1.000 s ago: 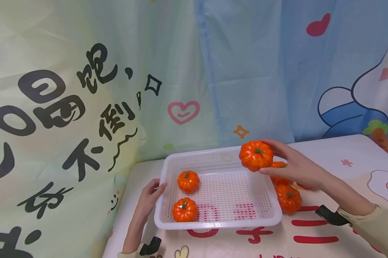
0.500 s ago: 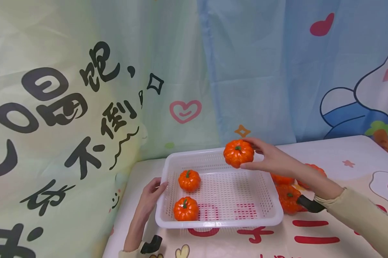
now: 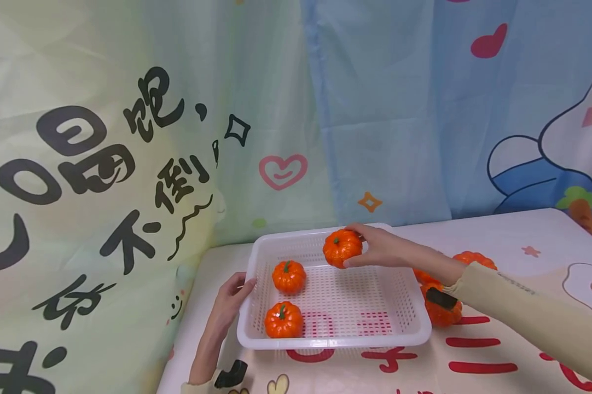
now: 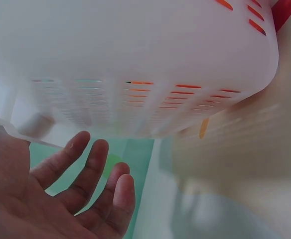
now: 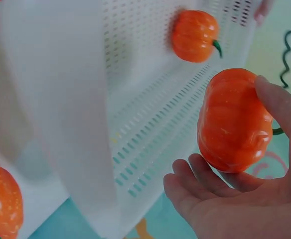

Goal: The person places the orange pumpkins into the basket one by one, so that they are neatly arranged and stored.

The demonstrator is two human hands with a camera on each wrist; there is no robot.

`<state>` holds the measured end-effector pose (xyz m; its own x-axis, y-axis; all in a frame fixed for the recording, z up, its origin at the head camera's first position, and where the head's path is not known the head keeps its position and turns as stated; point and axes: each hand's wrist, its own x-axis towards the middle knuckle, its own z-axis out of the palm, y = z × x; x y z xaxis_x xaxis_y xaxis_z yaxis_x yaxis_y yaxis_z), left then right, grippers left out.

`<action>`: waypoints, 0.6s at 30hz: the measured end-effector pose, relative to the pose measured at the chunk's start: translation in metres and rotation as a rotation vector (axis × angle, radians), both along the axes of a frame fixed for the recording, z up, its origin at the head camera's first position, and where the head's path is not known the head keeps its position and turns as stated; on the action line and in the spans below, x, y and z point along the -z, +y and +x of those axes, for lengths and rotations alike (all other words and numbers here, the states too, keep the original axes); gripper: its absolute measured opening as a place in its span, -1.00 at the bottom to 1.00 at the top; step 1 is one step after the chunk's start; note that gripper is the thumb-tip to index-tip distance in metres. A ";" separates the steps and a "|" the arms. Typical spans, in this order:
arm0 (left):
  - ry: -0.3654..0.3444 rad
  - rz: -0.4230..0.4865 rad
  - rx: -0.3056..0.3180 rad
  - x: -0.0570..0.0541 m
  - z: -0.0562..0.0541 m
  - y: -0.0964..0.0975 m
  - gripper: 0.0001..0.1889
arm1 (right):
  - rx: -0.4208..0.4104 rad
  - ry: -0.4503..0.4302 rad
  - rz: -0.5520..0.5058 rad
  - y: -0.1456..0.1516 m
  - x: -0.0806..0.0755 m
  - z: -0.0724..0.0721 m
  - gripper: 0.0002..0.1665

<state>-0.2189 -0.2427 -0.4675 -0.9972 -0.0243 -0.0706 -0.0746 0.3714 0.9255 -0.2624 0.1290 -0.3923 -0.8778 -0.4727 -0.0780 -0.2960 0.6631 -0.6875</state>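
Right of centre in the head frame, the grip of the right hand [image 3: 381,246] pinches an orange pumpkin [image 3: 342,249] between thumb and fingers, over the far part of a white basket [image 3: 332,343]. Left of centre, the left hand [image 3: 229,298] grips the basket's left rim, thumb over the edge. Two more pumpkins [image 3: 283,323] sit in the basket's left half, and further pumpkins [image 3: 446,316] lie on the worktop [image 3: 503,232] at right, partly behind the right sleeve [image 3: 517,298].
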 end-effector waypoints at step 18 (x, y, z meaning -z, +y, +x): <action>-0.003 -0.015 -0.006 -0.005 0.003 0.003 -0.65 | -0.026 -0.080 0.169 -0.054 0.036 -0.026 -0.10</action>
